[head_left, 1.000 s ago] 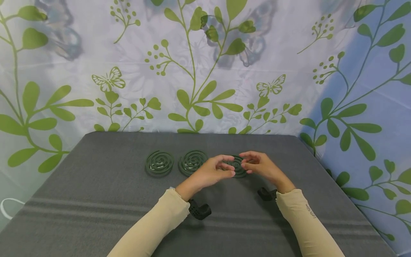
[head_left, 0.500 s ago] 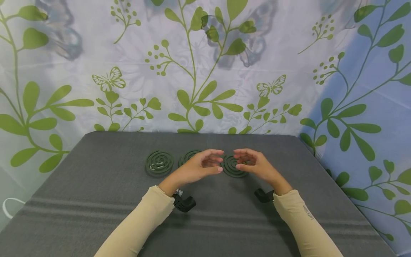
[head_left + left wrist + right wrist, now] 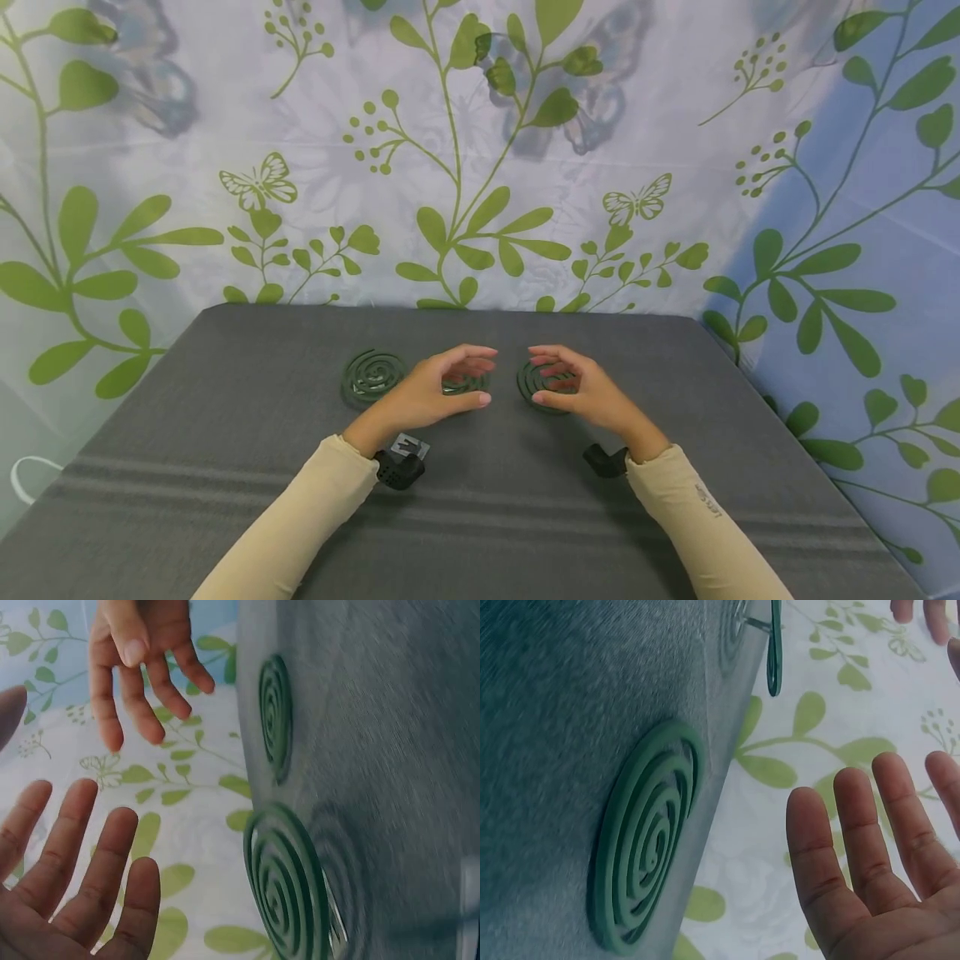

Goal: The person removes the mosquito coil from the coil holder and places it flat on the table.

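Three dark green mosquito coils lie in a row toward the far side of the grey table. The left coil (image 3: 372,377) shows fully, with silvery metal under its spiral. My left hand (image 3: 427,387) is held over the middle coil (image 3: 467,383) and partly covers it; in the left wrist view that coil (image 3: 281,892) stands raised off the table. My right hand (image 3: 588,387) hovers around the right coil (image 3: 528,383), which lies flat in the right wrist view. Both hands face each other, fingers bent loosely and apart, holding nothing.
A small silvery metal piece (image 3: 410,447) shows beside my left wrist. Each wrist carries a black camera mount, such as the right mount (image 3: 603,461). The grey table (image 3: 480,550) ends at a leaf-patterned curtain (image 3: 300,125). A white loop (image 3: 26,479) shows past the left edge.
My hands have moved apart, the left one leftward from the right coil to the middle coil, the right one slightly left. The silvery piece has come into sight. The coils stay in place.
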`<state>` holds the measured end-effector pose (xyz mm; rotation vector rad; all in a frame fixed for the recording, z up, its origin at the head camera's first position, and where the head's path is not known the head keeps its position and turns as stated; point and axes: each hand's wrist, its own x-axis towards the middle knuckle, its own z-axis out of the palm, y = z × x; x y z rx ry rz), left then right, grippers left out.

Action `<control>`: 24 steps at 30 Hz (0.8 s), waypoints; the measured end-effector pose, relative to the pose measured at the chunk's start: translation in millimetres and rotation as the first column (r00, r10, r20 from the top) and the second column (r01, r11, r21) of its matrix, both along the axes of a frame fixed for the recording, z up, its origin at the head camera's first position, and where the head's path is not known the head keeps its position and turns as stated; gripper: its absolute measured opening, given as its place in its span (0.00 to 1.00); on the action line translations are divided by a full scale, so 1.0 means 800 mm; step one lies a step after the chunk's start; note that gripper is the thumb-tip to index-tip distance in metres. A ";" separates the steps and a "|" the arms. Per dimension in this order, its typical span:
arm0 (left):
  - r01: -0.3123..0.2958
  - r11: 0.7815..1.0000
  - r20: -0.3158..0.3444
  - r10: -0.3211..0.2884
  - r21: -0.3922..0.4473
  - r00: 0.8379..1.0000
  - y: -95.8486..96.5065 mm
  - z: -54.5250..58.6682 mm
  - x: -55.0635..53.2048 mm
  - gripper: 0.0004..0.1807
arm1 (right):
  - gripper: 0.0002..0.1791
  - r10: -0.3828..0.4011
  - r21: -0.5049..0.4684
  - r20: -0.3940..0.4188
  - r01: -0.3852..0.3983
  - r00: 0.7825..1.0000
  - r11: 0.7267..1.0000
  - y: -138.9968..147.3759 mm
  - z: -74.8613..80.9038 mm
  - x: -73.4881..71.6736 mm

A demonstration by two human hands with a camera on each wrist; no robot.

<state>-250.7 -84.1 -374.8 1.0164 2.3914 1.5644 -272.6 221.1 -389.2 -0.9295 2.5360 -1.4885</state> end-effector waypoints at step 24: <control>-0.156 0.988 -0.005 0.156 0.007 0.988 -0.060 -0.020 -0.029 0.33 | 0.31 -0.020 0.033 0.134 0.015 0.991 0.999 -0.049 -0.014 -0.030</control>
